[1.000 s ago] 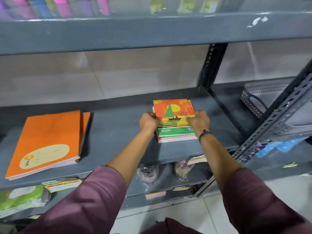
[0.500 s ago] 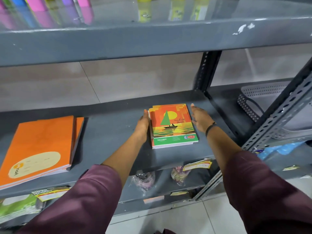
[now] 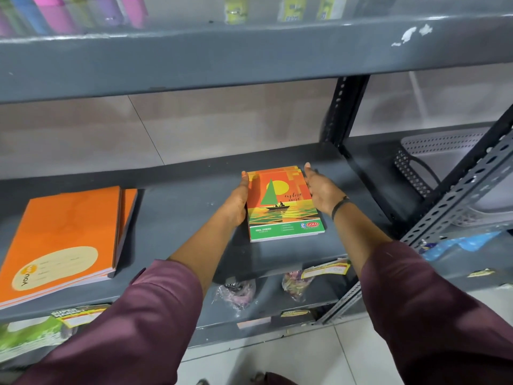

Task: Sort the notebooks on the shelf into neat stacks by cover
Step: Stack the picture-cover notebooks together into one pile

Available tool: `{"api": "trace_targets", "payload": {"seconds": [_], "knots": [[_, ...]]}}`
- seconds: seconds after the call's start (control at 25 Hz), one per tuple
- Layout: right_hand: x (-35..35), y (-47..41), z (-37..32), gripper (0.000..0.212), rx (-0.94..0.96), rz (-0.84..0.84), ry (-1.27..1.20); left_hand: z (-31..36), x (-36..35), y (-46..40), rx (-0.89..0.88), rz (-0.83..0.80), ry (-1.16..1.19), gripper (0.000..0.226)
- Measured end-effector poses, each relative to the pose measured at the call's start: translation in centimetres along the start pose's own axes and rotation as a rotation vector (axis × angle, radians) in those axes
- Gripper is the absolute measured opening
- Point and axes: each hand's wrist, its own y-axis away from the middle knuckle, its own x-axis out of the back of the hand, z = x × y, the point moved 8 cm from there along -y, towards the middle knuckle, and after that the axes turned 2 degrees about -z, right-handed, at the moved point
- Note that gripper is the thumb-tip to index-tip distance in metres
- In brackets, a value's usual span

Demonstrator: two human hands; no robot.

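Left hand: my flat palm presses the sailboat notebook stack's left edge.
Right hand: spread flat against its right edge.

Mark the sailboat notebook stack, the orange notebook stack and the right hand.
sailboat notebook stack [image 3: 283, 202]: head view, top cover beside the green sail
orange notebook stack [image 3: 63, 234]: head view, middle of top cover
right hand [image 3: 322, 188]: head view, back of hand

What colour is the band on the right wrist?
Black: a thin dark band circling the wrist just behind the right hand, shown in the head view.
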Motion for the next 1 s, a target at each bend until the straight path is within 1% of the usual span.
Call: {"api": "trace_targets", "payload": {"seconds": [0.04,0.08,0.2,0.28,0.36,0.4,0.44,0.52,0.56,0.6,0.64,0.72,0.76,0.84,0.92,1.0], "knots": [[-2.3,5.1,-1.6,0.047,-0.035,-0.004,-0.067,-0.2,0.1,0.0,-0.002,-0.009,0.029,0.064],[-3.4,7.6,-2.5,0.050,-0.059,-0.016,-0.096,-0.5,0.2,0.1,-0.003,-0.011,0.054,0.067],[-3.5,9.1,-2.0,0.052,-0.012,-0.031,-0.130,-2.3,-0.2,0.6,0.011,-0.042,0.102,0.075],[-3.6,9.2,-1.8,0.052,-0.016,-0.045,-0.123,-2.8,-0.4,0.9,0.014,-0.040,0.095,0.069],[-3.9,9.4,-2.0,0.044,0.024,-0.126,-0.055,-2.5,-0.4,1.5,-0.012,-0.063,-0.012,0.071],[-4.2,9.9,-2.4,0.039,0.073,-0.190,0.022,-2.2,-0.1,1.7,-0.043,-0.084,-0.122,0.078],[-4.2,10.1,-2.6,0.047,0.126,-0.245,0.138,-2.0,0.2,2.1,-0.100,-0.116,-0.287,0.087],[-4.3,10.8,-1.8,0.088,0.175,-0.352,0.420,-2.2,0.2,3.1,-0.237,-0.218,-0.673,0.100],[-4.3,11.2,-1.1,0.105,0.183,-0.379,0.555,-2.6,0.0,3.6,-0.281,-0.250,-0.825,0.103],[-4.2,11.4,-0.6,0.116,0.186,-0.360,0.672,-2.9,-0.1,4.2,-0.327,-0.249,-0.933,0.106],[-3.9,11.5,-0.3,0.122,0.175,-0.301,0.787,-2.8,0.0,4.5,-0.376,-0.208,-1.001,0.107],[-3.4,11.3,-0.3,0.123,0.188,-0.160,0.945,-2.2,0.3,4.9,-0.450,-0.089,-1.034,0.094],[-3.2,11.0,-0.6,0.122,0.217,-0.108,0.976,-1.8,0.6,4.8,-0.469,-0.037,-1.026,0.085],[-2.9,10.4,-1.4,0.118,0.277,-0.051,0.945,-1.3,0.9,4.5,-0.481,0.032,-1.020,0.074],[-2.8,10.1,-2.0,0.112,0.313,-0.034,0.893,-0.8,1.3,4.3,-0.475,0.072,-1.013,0.070],[-2.9,10.2,-2.4,0.107,0.321,-0.022,0.934,-0.8,1.2,4.3,-0.470,0.079,-1.055,0.072]]}}
